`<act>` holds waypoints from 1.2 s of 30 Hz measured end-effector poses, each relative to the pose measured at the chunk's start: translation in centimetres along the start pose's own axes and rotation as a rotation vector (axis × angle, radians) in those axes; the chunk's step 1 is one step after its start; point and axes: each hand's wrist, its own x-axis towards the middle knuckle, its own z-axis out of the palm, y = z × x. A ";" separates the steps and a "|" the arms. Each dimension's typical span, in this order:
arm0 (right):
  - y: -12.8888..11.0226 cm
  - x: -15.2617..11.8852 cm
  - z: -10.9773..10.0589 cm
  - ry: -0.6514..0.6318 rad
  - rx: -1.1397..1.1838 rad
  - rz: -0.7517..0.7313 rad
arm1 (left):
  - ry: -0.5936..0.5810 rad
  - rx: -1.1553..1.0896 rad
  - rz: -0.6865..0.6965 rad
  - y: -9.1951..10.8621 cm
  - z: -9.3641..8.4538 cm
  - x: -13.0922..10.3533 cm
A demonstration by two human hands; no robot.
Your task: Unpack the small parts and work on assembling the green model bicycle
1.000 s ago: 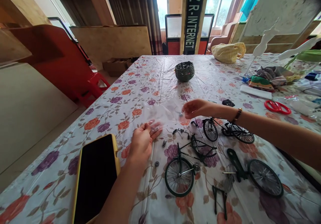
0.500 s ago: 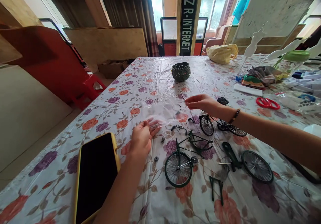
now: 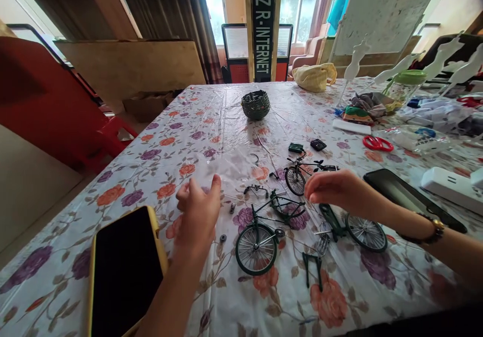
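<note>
Two hands hovering over counter (image 3: 226,115): left hand (image 3: 198,216) fingers apart, empty; right hand (image 3: 335,191) fingers curled together near bicycle frame (image 3: 281,208), grip unclear.

Both forearms are bare up to the picture's lower edge, with no sleeves in view. The left hand (image 3: 198,211) wears nothing: no ring, band or watch shows. By the right hand (image 3: 334,188), the wrist carries a bracelet (image 3: 430,230) of dark beads with a round gold-coloured piece on top. No rings show on its fingers either.
</note>
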 end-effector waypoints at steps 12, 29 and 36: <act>1.8 -0.7 2.2 -0.062 -0.172 -0.002 | -0.551 0.312 0.348 1.7 1.6 -4.1; 1.4 -2.1 1.9 0.107 -0.321 -0.313 | -0.748 0.383 0.201 1.1 1.4 -4.0; 1.6 -2.3 1.5 0.146 -0.333 -0.356 | -0.887 0.037 -0.103 1.9 1.2 -4.1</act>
